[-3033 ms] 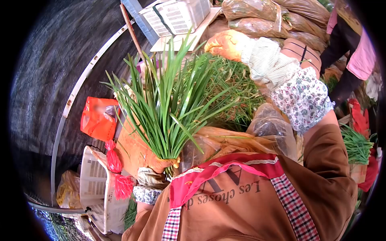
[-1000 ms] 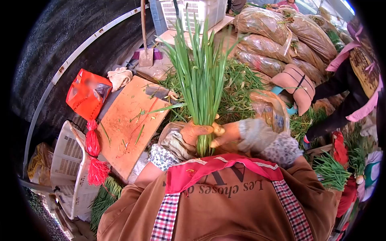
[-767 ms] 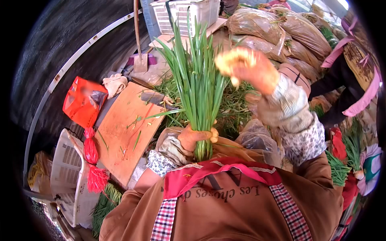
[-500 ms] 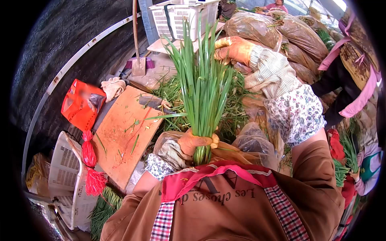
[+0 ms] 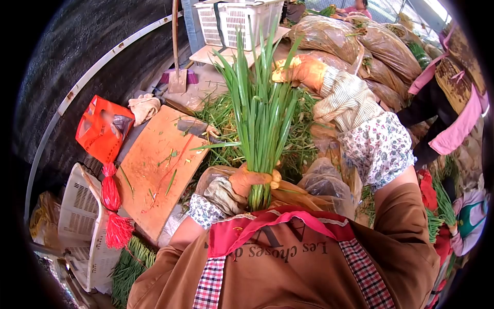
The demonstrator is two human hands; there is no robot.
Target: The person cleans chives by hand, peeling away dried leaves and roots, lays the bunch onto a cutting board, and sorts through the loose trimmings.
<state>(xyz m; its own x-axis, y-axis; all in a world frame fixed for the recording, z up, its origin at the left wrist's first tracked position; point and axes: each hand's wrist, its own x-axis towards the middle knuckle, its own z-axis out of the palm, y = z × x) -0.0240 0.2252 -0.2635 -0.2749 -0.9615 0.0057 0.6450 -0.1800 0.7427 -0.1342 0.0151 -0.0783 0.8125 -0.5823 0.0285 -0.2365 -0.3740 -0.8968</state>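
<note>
My left hand (image 5: 249,181), in an orange glove, is wrapped round the lower stems of an upright bunch of long, flat green leaves, which look like garlic chives (image 5: 257,123). The bunch stands in front of my chest, its tips fanning out at the top. At its upper right side, my right hand (image 5: 301,72), also gloved in orange, has its fingers bent in against the outer leaves and seems to pinch some of them. The leaves partly hide those fingertips. Loose green trimmings (image 5: 303,136) lie in a heap behind the bunch.
To the left are an orange board (image 5: 154,165), a knife-like blade (image 5: 193,126), a red bag (image 5: 104,129), red ties (image 5: 110,193) and a white crate (image 5: 82,216). Another crate (image 5: 252,23) and full plastic sacks (image 5: 329,38) stand behind. Other people work at right and far back.
My right hand has shifted slightly left and down into the upper leaves, and one leaf there now leans right. My left hand keeps its grip on the stems.
</note>
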